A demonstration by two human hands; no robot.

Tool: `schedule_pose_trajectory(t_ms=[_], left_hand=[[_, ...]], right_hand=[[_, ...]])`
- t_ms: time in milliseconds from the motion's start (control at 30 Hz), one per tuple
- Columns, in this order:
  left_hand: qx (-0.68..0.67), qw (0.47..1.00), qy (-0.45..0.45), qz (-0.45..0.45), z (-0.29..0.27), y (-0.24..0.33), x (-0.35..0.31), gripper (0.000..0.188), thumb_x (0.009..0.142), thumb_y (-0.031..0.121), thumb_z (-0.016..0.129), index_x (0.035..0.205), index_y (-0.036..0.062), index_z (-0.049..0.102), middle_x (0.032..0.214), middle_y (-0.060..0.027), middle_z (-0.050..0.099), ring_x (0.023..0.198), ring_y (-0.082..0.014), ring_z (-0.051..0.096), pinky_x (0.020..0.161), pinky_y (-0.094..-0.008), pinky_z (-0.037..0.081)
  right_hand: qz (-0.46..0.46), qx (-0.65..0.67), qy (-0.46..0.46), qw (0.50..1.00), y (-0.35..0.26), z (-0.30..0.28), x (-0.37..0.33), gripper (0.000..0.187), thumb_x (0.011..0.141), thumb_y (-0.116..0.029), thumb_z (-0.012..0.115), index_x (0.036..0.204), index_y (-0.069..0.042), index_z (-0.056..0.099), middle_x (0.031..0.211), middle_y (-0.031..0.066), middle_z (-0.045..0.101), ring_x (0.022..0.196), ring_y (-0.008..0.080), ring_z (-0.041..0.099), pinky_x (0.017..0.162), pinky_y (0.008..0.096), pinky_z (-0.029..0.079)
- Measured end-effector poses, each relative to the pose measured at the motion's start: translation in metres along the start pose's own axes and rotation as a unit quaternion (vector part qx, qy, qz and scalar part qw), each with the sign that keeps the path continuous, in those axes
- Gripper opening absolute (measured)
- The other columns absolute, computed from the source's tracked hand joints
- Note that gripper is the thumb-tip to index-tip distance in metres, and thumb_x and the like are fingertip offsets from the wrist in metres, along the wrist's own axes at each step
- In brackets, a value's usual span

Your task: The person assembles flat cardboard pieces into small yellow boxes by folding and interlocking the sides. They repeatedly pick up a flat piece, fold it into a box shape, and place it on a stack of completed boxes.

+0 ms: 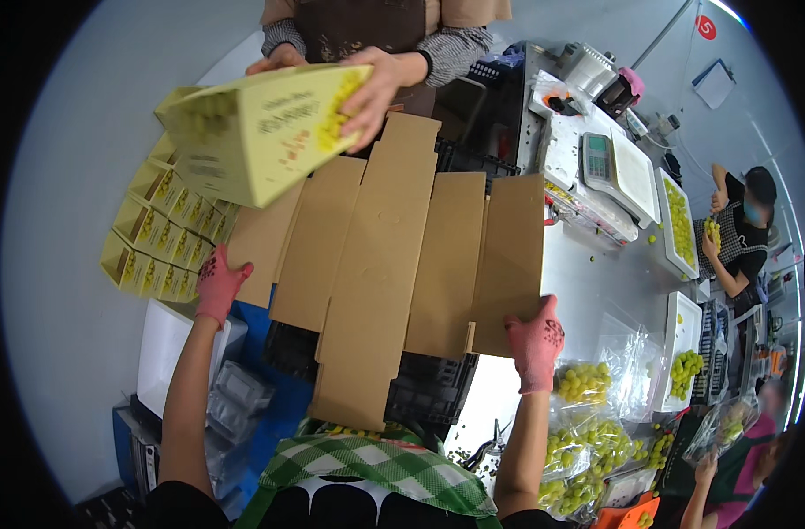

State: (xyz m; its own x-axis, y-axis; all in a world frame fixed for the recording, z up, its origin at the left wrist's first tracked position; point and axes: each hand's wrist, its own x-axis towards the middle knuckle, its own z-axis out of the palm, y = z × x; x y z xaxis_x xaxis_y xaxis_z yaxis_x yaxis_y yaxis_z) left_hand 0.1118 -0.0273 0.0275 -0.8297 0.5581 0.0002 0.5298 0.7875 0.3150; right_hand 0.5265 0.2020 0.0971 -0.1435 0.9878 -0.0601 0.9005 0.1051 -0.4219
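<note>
A flat, unfolded brown cardboard box [376, 238] stretches in front of me, its long middle panel pointing toward my body. At its left end, my left hand [219, 286] in a pink glove holds the edge, thumb apart and some fingers hidden. The matching gloved right hand [536, 346] grips the lower corner of the right flap. Across from me, a co-worker's hands [376, 93] hold up a yellow-green carton [283, 137] printed with grapes, above the cardboard's far left part.
Stacked yellow-green cartons [160, 229] stand at the left, above a white foam box [169, 353]. Black crates [429, 388] sit under the cardboard. To the right, a steel table [588, 282] carries bagged green grapes [588, 441], pliers-like snips [486, 445] and a scale [610, 163]. Other people work farther right.
</note>
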Motion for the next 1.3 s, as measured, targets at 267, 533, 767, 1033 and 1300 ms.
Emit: schedule_pose_trajectory(t_ms=[267,533,767,1033,1300], left_hand=[[-0.082,0.946,-0.158,0.272,0.048,0.070,-0.066,0.026,0.089,0.028,0.058,0.106,0.0082,0.054,0.119,-0.0232,0.053,0.109,-0.0384,0.054,0.087,-0.0452,0.047],[0.063,0.992,-0.097,-0.045,0.054,0.077,-0.031,0.087,0.060,0.055,0.076,0.121,0.0032,0.044,0.126,-0.0179,0.043,0.113,-0.0371,0.045,0.089,-0.0441,0.045],[-0.172,0.959,-0.223,-0.037,0.039,0.060,-0.009,0.096,0.061,0.054,0.078,0.127,-0.0027,0.039,0.122,-0.0195,0.053,0.116,-0.0317,0.050,0.097,-0.0385,0.042],[0.123,0.963,-0.078,0.229,0.007,0.174,-0.057,0.094,0.077,0.021,0.064,0.150,0.0218,0.004,0.143,-0.0236,0.033,0.086,-0.0256,0.064,0.064,-0.0352,0.052],[-0.055,0.816,-0.371,0.440,-0.012,0.154,-0.030,0.050,0.072,0.029,0.075,0.115,0.0108,0.057,0.141,-0.0115,0.034,0.111,-0.0329,0.053,0.088,-0.0363,0.047]], right_hand=[[-0.245,-0.171,-0.014,0.954,-0.068,0.137,-0.036,0.046,0.080,-0.024,0.058,0.119,-0.001,0.049,0.122,0.0216,0.048,0.117,0.0355,0.042,0.100,0.0510,0.030],[-0.051,0.092,-0.009,0.994,-0.013,0.106,-0.024,0.076,0.081,-0.039,0.067,0.134,0.003,0.032,0.130,0.0259,0.043,0.117,0.0380,0.046,0.098,0.0445,0.038],[0.081,0.357,-0.193,0.911,-0.010,0.102,0.011,0.068,0.071,-0.027,0.079,0.119,0.005,0.043,0.108,0.0147,0.060,0.096,0.0238,0.060,0.082,0.0331,0.049],[-0.139,0.132,-0.010,0.981,-0.086,0.113,0.002,0.058,0.080,-0.008,0.063,0.133,-0.006,0.041,0.118,0.0185,0.052,0.094,0.0296,0.059,0.074,0.0381,0.050],[-0.374,0.311,-0.085,0.870,-0.071,0.080,-0.011,0.027,0.087,-0.002,0.052,0.113,-0.006,0.055,0.131,0.0202,0.043,0.103,0.0370,0.056,0.080,0.0375,0.049]])
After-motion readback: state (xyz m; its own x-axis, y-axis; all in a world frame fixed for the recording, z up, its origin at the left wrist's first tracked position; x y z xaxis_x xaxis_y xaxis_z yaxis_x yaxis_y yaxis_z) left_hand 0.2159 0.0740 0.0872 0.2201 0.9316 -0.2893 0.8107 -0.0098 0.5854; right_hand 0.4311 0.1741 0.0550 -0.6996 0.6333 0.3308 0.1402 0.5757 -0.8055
